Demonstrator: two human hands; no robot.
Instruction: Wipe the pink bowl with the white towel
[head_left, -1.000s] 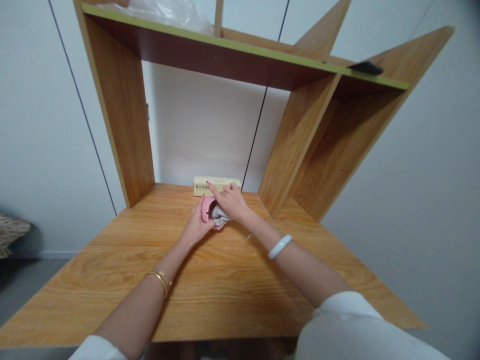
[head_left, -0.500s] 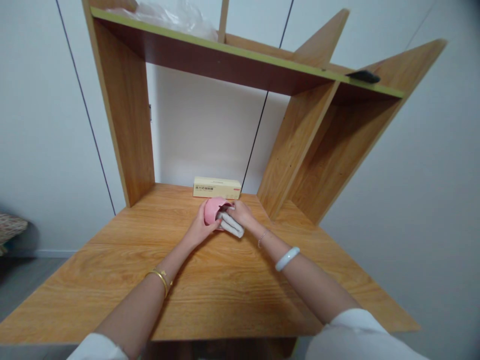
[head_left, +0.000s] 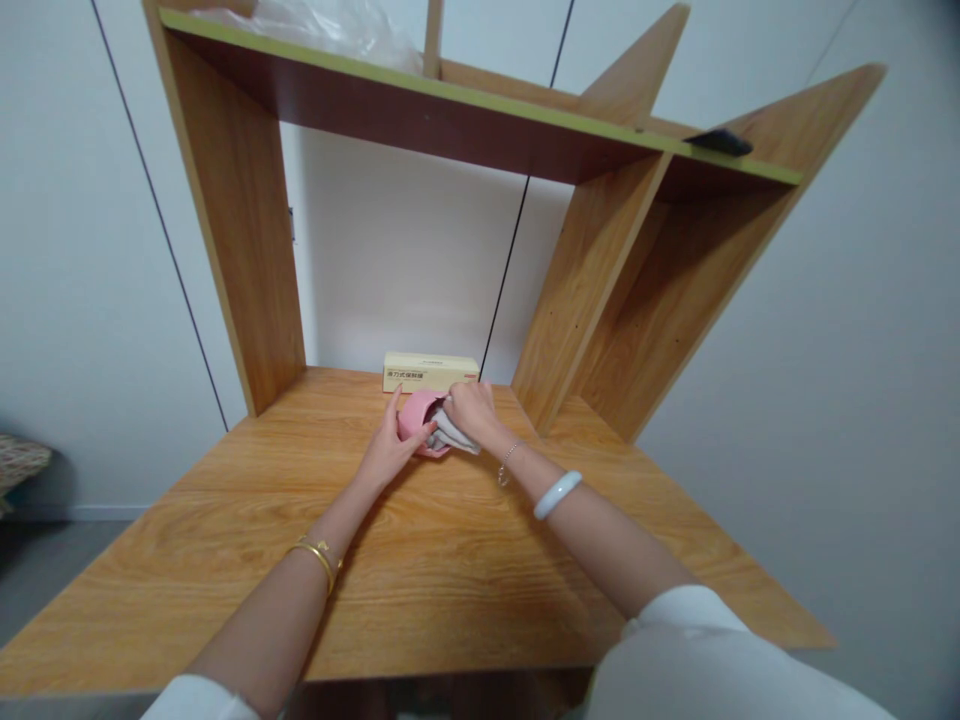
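A pink bowl (head_left: 412, 412) is tipped on its side, its opening turned to the right and toward me. My left hand (head_left: 390, 442) grips it from the left, thumb along the lower rim and fingers around the outside. A folded light-grey cloth (head_left: 454, 434) sits partly inside the bowl, with one end sticking out on the right. My right hand (head_left: 471, 408) is closed on the cloth at the bowl's mouth, its fingertips hidden behind the knuckles and the rim.
Just behind the bowl lies a long cream cling film box (head_left: 429, 371) with printed lettering. The wooden desk (head_left: 420, 580) has a hutch whose side panel (head_left: 232, 240) and divider (head_left: 600, 280) rise at left and right. Overhead, the shelf holds a clear plastic bag (head_left: 337, 30) and a dark object (head_left: 720, 141).
My right hand has risen and turned knuckles-up over the bowl's rim. Less of the cloth sticks out. The fingers of my left hand have shifted on the bowl, and the view has moved slightly.
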